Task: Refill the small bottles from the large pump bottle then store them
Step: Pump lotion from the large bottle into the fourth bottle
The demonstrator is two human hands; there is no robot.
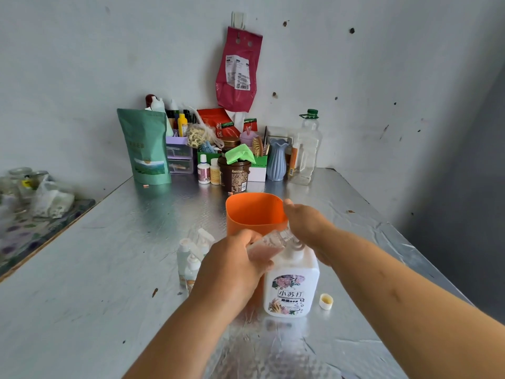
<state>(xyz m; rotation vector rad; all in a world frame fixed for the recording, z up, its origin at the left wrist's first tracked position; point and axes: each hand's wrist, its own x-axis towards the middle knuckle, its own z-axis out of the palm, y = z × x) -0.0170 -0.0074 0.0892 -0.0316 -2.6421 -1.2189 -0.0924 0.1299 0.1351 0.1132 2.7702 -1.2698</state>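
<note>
A large white pump bottle [291, 285] with a flowered label stands on the foil-covered table [109, 269]. My left hand [235, 266] grips a small clear bottle [269, 243], tilted with its open neck toward the pump spout. My right hand [308, 224] rests on top of the pump head, which it hides. Several other small bottles [191, 258] stand just left of my left hand. A small white cap [326, 301] lies on the table right of the pump bottle. An orange container [255, 213] stands directly behind the pump bottle.
Clutter lines the back wall: a green pouch [146, 149], a purple drawer box [179, 154], a brown tub [235, 173], a blue vase [277, 160] and a clear oil jug [306, 151]. A red bag [237, 69] hangs on the wall. Glass jars [21, 184] sit far left.
</note>
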